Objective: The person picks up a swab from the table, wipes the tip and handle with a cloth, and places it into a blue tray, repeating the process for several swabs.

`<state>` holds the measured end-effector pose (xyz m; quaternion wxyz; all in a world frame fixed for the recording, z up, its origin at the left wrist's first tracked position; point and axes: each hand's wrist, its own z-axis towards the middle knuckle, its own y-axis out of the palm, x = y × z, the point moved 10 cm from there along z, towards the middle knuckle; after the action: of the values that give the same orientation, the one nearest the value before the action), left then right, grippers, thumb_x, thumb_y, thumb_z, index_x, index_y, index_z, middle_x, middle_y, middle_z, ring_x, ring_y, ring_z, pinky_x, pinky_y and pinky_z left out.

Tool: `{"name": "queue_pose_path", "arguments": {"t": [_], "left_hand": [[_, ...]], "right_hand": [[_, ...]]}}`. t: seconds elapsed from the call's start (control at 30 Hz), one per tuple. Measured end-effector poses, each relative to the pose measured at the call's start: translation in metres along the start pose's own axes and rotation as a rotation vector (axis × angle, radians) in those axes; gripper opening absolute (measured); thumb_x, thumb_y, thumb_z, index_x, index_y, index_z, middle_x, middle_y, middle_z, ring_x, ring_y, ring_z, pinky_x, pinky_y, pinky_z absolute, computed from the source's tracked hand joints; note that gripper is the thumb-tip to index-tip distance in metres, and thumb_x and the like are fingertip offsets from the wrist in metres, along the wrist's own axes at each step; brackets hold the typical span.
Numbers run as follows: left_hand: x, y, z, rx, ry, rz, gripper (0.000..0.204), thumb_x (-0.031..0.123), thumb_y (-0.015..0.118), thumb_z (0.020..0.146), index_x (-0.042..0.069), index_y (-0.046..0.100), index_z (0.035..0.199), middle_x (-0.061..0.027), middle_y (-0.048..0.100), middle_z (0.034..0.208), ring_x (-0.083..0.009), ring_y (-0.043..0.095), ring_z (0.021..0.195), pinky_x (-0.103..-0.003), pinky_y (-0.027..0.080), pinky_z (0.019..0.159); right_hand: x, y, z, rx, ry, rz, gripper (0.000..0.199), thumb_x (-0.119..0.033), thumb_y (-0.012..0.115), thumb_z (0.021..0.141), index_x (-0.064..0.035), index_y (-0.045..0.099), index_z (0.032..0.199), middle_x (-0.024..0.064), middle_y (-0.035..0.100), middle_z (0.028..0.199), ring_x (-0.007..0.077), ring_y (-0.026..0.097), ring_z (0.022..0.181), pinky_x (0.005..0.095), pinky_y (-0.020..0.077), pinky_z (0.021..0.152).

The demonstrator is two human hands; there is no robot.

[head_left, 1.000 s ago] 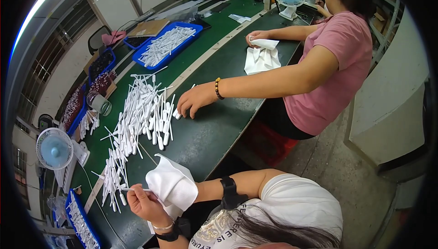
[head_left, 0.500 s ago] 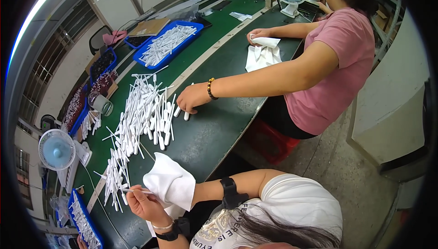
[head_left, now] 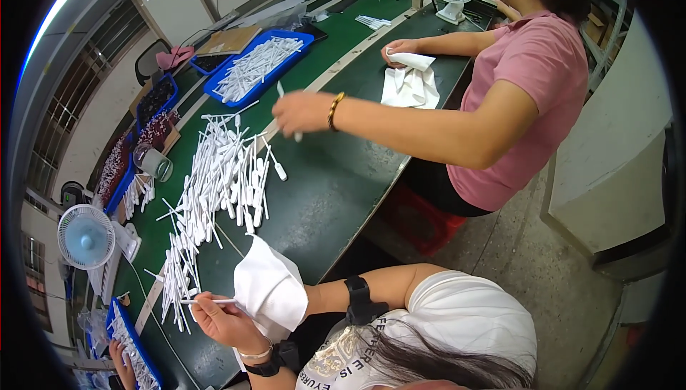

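Observation:
My left hand (head_left: 230,324) pinches a thin white plastic stick (head_left: 218,301) level in front of me. The stick's right end runs to a white cloth (head_left: 268,283), which hides it. That cloth drapes over my right hand (head_left: 311,300), which grips it; the fingers are covered. Just beyond my left hand lies a long heap of white sticks (head_left: 214,175) with thin shafts and wider oval ends, on the dark green table (head_left: 321,204).
A co-worker's hand (head_left: 304,112) holds a white stick above the heap; their other is on a white cloth (head_left: 411,90). Blue trays of white sticks stand far off (head_left: 304,50) and at lower left (head_left: 153,372), where another person's hand (head_left: 121,365) reaches. Fans (head_left: 87,236) stand nearby.
The co-worker's near hand has lifted off the heap with a white stick. My stick lies more level, and my cloth has shifted slightly right. Another person's hand shows more over the lower-left tray.

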<state>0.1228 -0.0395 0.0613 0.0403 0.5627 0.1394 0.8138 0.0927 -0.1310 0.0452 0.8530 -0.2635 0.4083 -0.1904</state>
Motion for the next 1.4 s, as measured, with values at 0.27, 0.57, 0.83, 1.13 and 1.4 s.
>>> {"name": "queue_pose_path", "arguments": {"t": [0.27,0.57,0.83,1.13,1.4], "left_hand": [[0.016,-0.013,-0.010,0.282,0.249,0.098,0.016,0.017,0.042,0.091,0.003,0.048,0.084,0.0023,0.042,0.059,-0.0025,0.034,0.047,-0.015,0.026,0.043],[-0.042,0.013,-0.005,-0.218,-0.184,0.119,0.017,0.019,0.043,0.091,0.004,0.050,0.091,0.0039,0.043,0.060,-0.0013,0.034,0.046,-0.015,0.026,0.041],[-0.029,0.014,-0.004,-0.178,-0.014,0.237,0.011,0.013,0.044,0.089,0.004,0.050,0.084,0.0003,0.046,0.064,-0.0067,0.041,0.053,-0.018,0.033,0.047],[0.003,0.081,0.001,-0.640,0.518,0.854,0.008,0.000,0.053,0.077,-0.001,0.053,0.085,-0.0127,0.052,0.076,-0.0251,0.051,0.069,-0.030,0.041,0.060],[-0.057,0.150,0.125,-0.682,-0.377,0.498,0.024,0.025,0.043,0.089,0.004,0.053,0.092,0.0007,0.046,0.061,-0.0060,0.041,0.046,-0.019,0.031,0.039]], "right_hand": [[0.055,0.020,0.001,0.199,0.095,1.131,0.016,-0.012,0.047,0.083,-0.0051,0.050,0.097,0.0050,0.050,0.092,0.0156,0.050,0.083,0.0264,0.0419,0.073],[0.046,0.000,-0.004,0.179,0.018,1.024,0.013,-0.010,0.047,0.085,-0.0038,0.050,0.096,0.0036,0.050,0.084,0.0117,0.049,0.076,0.0233,0.0429,0.068],[0.056,-0.002,-0.007,0.213,0.141,1.119,0.017,-0.012,0.051,0.082,-0.0021,0.051,0.096,0.0075,0.052,0.086,0.0184,0.050,0.085,0.0290,0.0411,0.077],[0.067,-0.002,-0.015,0.216,0.006,0.609,0.032,-0.015,0.053,0.080,-0.0016,0.046,0.108,0.0142,0.049,0.105,0.0270,0.046,0.101,0.0337,0.0345,0.089],[0.086,-0.012,-0.036,0.096,0.060,0.889,0.046,-0.016,0.055,0.081,-0.0024,0.038,0.122,0.0122,0.041,0.122,0.0237,0.040,0.113,0.0328,0.0284,0.096]]}}
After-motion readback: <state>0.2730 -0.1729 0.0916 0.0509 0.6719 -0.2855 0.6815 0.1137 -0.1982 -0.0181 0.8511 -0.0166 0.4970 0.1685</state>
